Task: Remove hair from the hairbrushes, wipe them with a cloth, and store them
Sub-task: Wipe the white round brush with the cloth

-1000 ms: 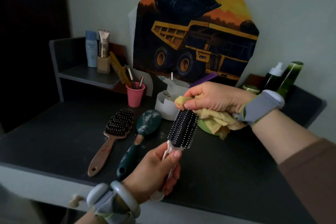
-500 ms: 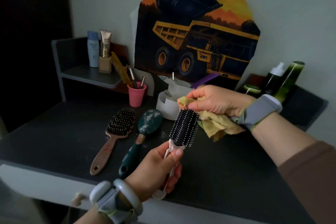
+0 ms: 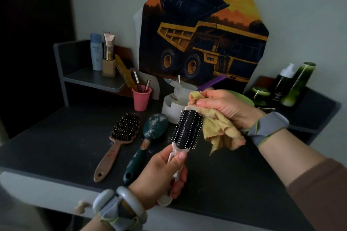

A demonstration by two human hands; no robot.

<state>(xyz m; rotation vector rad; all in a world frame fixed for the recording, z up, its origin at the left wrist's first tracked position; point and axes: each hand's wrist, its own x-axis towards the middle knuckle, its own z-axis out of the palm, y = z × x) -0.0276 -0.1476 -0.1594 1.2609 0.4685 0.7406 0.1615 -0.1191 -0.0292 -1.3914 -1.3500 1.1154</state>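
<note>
My left hand [image 3: 161, 172] grips the white handle of a round black-bristled brush [image 3: 187, 129], held tilted up over the dark table [image 3: 234, 184]. A bunched yellow cloth [image 3: 221, 129] is in my right hand [image 3: 223, 107], pressed against the brush's far tip and right side. To the left, a brown wooden paddle brush [image 3: 120, 137] lies bristles up on the table. Beside it rests a dark green brush [image 3: 148, 137] with its back up, dusted with white specks.
A pink cup [image 3: 141, 97] with makeup brushes and a comb stands behind the brushes. A white round container [image 3: 174, 107] and a green bowl [image 3: 244, 97] sit by my right hand. Bottles stand on the left shelf [image 3: 93, 78] and at the right [image 3: 293, 84]. A truck picture leans on the wall.
My right hand with the cloth has slid slightly along the brush head, from its top toward its right side. The left hand keeps the same grip on the handle.
</note>
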